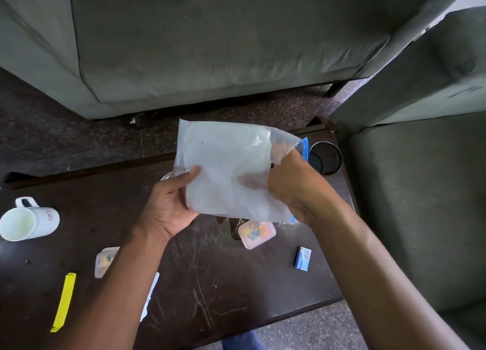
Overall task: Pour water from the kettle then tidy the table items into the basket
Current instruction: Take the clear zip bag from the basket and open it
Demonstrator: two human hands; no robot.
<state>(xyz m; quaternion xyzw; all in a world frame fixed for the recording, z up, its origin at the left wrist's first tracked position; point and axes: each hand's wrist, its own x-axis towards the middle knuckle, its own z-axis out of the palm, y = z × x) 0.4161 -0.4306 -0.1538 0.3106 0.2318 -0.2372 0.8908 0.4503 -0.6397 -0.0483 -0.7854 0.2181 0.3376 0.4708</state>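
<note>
Hands grip a translucent zip bag (231,165) above the bench (236,284): left hand (168,205) pinches one edge, right hand (294,186) clutches the mouth. Slack film could slip free, I judge.

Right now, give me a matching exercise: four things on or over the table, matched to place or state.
Things:
1. plastic bag
2. white mug
3. yellow clip
4. blue matchbox

Descriptions:
A. lies flat near the table's left front edge
B. held up in both hands
C. on its side at the table's left end
D. on the table to the right, below the right forearm

Pairs: 1-B, 2-C, 3-A, 4-D
</note>
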